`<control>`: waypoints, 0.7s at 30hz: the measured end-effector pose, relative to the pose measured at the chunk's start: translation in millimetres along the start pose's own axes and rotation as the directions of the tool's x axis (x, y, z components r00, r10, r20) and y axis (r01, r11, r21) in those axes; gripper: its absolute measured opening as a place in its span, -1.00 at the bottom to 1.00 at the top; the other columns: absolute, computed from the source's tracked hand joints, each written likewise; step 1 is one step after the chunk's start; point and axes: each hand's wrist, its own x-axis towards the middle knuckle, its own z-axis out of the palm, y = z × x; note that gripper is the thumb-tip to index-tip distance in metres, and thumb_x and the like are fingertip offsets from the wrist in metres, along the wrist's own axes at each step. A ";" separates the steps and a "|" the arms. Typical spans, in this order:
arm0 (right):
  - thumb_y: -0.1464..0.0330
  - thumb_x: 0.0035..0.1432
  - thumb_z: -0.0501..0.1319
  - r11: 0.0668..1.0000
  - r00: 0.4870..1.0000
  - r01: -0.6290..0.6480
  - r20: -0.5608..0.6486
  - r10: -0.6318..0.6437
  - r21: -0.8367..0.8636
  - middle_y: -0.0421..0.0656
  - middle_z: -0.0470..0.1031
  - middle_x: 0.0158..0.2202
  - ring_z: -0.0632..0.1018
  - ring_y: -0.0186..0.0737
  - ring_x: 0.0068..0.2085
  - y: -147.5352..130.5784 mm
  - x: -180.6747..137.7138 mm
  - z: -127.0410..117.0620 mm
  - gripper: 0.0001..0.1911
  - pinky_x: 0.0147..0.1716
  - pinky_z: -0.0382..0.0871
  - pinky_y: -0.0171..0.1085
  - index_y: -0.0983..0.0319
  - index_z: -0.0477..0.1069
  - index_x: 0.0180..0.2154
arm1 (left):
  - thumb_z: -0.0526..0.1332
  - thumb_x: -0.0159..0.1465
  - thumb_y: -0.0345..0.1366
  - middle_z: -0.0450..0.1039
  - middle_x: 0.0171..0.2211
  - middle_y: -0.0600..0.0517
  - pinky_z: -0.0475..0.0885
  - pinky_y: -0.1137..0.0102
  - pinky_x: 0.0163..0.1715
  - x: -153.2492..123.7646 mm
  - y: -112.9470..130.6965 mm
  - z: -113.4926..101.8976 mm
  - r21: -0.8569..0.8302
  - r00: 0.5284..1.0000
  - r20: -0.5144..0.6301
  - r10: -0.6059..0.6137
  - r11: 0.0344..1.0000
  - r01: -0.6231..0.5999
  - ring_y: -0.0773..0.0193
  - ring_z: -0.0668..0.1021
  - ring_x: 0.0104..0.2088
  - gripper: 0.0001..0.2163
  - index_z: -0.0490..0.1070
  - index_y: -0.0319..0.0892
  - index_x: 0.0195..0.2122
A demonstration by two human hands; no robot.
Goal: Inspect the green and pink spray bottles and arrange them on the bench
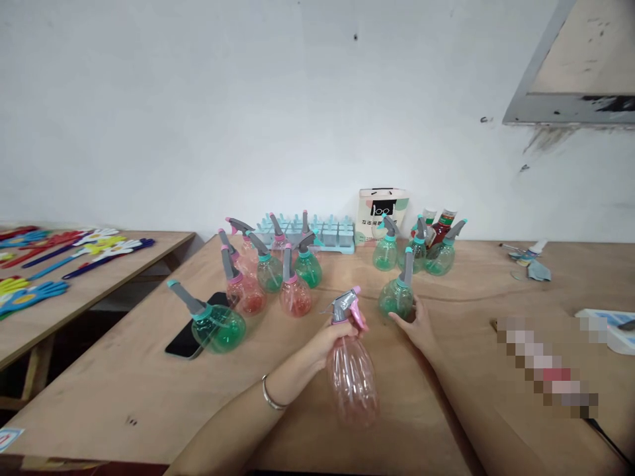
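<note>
My left hand (331,337) is closed round the neck of a pink spray bottle (351,377) with a grey trigger head, held over the wooden table (149,370) close to me. My right hand (415,324) reaches forward, its fingers curled against the base of a green spray bottle (397,296) standing upright. A silver bangle (270,395) sits on my left wrist.
Several pink and green spray bottles cluster at the middle left (270,271) and back right (421,248). One green bottle (218,324) rests by a black phone (186,337). A light blue ice-pop mould (327,235) and a small paper bag (381,213) stand by the wall. Coloured hand clappers (59,254) cover the left table.
</note>
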 end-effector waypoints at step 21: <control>-0.07 -0.09 0.37 0.999 0.999 -0.038 0.027 0.038 0.006 0.01 0.46 0.02 0.52 0.11 0.03 -1.4 -0.7 -0.9 -0.19 0.04 0.45 0.14 0.19 0.30 0.12 | 0.31 -0.09 -0.35 0.54 -0.28 -0.03 0.32 0.25 -0.04 -0.8 -3.5 -1.9 0.159 0.978 0.101 0.184 0.967 -0.198 0.13 0.53 -0.16 -0.76 0.51 -0.18 -0.33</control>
